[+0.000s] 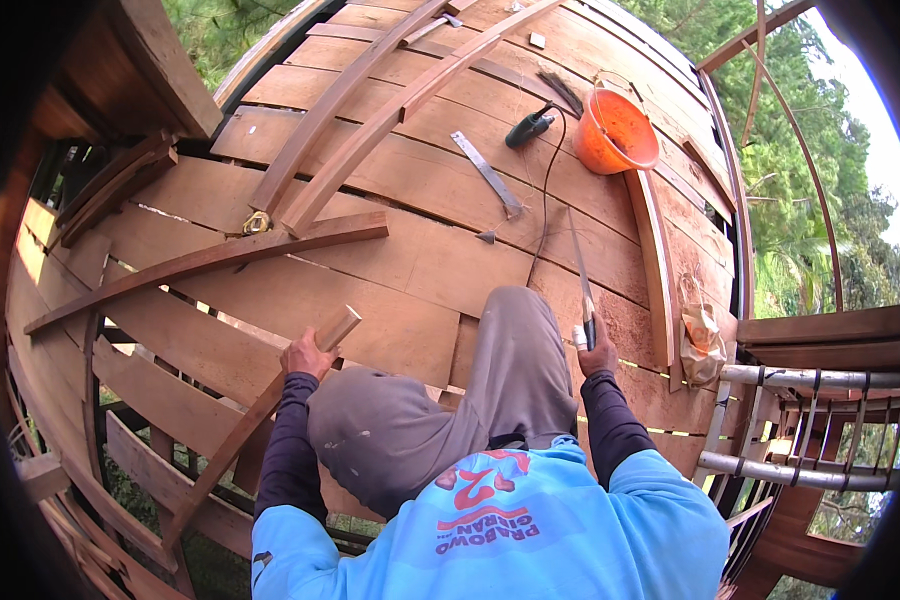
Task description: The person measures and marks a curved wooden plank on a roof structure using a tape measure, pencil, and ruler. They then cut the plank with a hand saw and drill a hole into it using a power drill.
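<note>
My left hand (308,356) is closed around a long wooden beam (232,440) near its upper end, beside my left knee. The beam slants down toward the lower left. In my right hand (598,358) is a handsaw (582,262), gripped by its dark handle, with the thin blade seen nearly edge-on and pointing away from me. Something white shows next to that handle; I cannot make out what it is. The blade and the beam are apart, with my bent knees between them.
Ahead on the plank floor (370,260) lie a steel square (485,172), a corded power tool (530,128) and a tape measure (257,222). An orange bucket (615,130) stands at the far right. Long timbers (355,150) cross the left. A bag (702,340) sits right, near a metal ladder (820,470). Gaps open between planks.
</note>
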`<act>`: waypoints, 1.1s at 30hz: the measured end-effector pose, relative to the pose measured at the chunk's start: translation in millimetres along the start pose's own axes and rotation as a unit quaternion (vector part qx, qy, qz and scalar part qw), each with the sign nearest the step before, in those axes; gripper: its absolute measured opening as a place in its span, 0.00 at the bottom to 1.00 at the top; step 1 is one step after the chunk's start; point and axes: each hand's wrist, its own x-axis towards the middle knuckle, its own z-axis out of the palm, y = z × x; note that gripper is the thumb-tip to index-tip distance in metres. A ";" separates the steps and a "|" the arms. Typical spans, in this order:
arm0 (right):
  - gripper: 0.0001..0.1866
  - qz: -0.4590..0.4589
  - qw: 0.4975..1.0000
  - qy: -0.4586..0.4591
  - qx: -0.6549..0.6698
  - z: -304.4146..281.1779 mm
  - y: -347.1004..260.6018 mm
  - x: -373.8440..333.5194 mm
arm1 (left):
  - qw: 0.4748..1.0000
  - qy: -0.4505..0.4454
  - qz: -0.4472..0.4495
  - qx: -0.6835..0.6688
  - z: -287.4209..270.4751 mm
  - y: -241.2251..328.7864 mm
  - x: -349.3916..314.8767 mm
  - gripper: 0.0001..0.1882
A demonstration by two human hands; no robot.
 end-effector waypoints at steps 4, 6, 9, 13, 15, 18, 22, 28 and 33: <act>0.40 -0.022 0.999 -0.025 0.015 39.5 24.0 -4.3 | 0.999 0.011 -0.010 -0.031 0.1 9.4 5.5 0.35; 0.43 0.026 0.994 -0.104 0.001 55.6 35.1 0.3 | 0.999 -0.015 -0.011 -0.035 -4.4 9.8 6.9 0.40; 0.47 0.053 0.978 -0.201 -0.002 83.7 7.4 15.4 | 0.999 -0.034 -0.032 -0.021 -24.8 2.4 1.6 0.43; 0.49 0.019 0.989 -0.146 0.024 141.7 60.0 15.0 | 0.996 0.018 0.008 -0.090 -14.3 5.4 11.0 0.45; 0.48 -0.007 0.983 -0.181 0.021 157.8 44.6 11.5 | 0.993 0.062 -0.010 -0.095 -26.1 -5.1 6.3 0.43; 0.46 -0.025 0.977 -0.213 0.004 152.2 80.3 22.4 | 0.988 0.072 -0.016 -0.139 -33.2 9.1 2.0 0.40; 0.40 -0.048 0.951 -0.300 -0.059 89.0 32.8 48.5 | 0.978 0.036 -0.086 -0.187 -70.2 9.2 -38.3 0.35; 0.25 -0.066 0.923 -0.366 -0.096 -62.9 -150.7 105.0 | 0.930 -0.012 -0.249 -0.272 -119.5 10.6 -146.7 0.30; 0.27 -0.161 0.905 -0.388 -0.071 -139.2 -308.4 139.2 | 0.874 -0.101 -0.343 -0.328 -162.4 30.4 -243.7 0.28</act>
